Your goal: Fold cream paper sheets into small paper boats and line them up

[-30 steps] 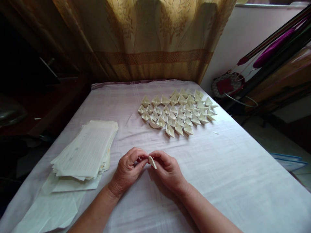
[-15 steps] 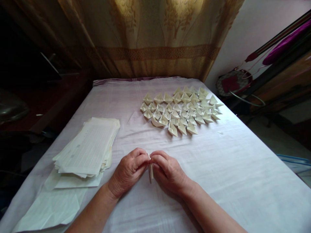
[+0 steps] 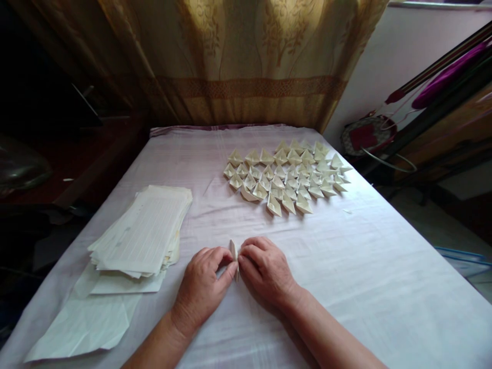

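Observation:
A small folded piece of paper [image 3: 233, 250] stands on edge between my two hands at the near middle of the cloth-covered surface. My left hand [image 3: 205, 277] pinches it from the left with thumb and forefinger. From the right, my right hand [image 3: 267, 266] grips it with curled fingers, whose tips partly hide the paper. Beyond my hands, to the right, several folded paper boats [image 3: 288, 177] stand close together in rows. A stack of lined paper sheets [image 3: 148, 230] lies to the left of my left hand.
Loose larger sheets [image 3: 82, 318] stick out under the stack toward the near left. A pale cloth [image 3: 346, 287] covers the surface. A tiny paper scrap [image 3: 347, 211] lies right of the boats. A gold curtain [image 3: 246, 56] hangs behind, and a bag [image 3: 365, 136] is beyond the right edge.
My left hand has turned and lowered slightly, its thumb now showing against the folded paper. The paper's upper end shows more above the fingers. The view has shifted a little.

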Tool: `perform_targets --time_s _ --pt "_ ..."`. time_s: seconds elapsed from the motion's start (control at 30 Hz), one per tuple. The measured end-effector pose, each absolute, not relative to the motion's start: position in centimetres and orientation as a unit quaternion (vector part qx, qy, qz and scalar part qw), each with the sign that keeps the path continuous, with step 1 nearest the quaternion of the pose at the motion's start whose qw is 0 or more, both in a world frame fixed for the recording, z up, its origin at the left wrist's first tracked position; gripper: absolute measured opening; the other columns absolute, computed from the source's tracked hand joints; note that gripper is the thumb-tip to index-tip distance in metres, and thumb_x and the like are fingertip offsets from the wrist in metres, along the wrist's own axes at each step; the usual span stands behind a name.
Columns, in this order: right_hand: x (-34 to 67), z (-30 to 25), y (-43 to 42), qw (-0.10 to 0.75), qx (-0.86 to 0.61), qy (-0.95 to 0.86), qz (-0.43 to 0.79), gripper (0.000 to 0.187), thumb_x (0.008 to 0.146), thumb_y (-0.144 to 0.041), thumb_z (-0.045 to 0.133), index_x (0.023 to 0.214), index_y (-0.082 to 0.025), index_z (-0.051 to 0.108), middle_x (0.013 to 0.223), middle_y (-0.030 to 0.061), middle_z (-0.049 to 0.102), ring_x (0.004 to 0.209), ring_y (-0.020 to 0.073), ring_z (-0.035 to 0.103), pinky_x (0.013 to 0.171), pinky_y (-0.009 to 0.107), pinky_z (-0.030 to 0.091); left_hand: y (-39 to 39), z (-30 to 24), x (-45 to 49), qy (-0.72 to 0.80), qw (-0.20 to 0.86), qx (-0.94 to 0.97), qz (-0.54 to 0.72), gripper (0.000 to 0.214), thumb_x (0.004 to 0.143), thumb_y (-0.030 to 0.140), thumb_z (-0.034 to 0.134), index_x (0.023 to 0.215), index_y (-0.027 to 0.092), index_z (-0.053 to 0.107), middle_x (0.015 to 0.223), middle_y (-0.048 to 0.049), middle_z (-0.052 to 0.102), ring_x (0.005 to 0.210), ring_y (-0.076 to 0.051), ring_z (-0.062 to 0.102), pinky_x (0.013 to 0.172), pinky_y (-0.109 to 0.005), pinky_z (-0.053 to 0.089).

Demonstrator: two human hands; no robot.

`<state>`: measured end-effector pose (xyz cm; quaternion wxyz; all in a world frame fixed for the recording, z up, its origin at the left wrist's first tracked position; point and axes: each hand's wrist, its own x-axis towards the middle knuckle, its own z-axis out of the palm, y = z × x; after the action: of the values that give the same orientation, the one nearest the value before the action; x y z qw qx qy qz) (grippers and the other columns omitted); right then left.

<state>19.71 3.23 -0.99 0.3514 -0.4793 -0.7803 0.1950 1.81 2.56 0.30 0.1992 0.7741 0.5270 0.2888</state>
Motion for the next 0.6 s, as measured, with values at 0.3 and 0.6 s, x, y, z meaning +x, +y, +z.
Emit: perform_targets --time_s 0.3,0.6 --pt "18.4 -0.7 3.0 0.35 -0.526 -0.752 0.186 0.016 0.086 -0.02 0.06 0.073 -0.02 0.069 0.084 0.0051 0.068 0.081 0.0193 0.058 0.079 0.034 0.044 3.3 0.1 1.6 0.558 0.226 0.747 0.281 0.006 0.088 0.022 0.056 0.082 0.024 0.057 0.076 0.0021 0.068 0.074 -0.018 0.065 0.069 -0.028 0.045" --pt "17.7 -1.1 2.1 0.362 -0.543 -0.732 0.197 0.01 0.086 -0.02 0.063 0.082 -0.023 0.072 0.09 0.0037 0.07 0.087 0.0208 0.059 0.083 0.037 0.041 4.2 1.0 1.6 0.585 0.293 0.713 0.252 0.007 0.085 0.026 0.06 0.079 0.023 0.058 0.072 0.0033 0.069 0.069 -0.016 0.066 0.064 -0.024 0.044"
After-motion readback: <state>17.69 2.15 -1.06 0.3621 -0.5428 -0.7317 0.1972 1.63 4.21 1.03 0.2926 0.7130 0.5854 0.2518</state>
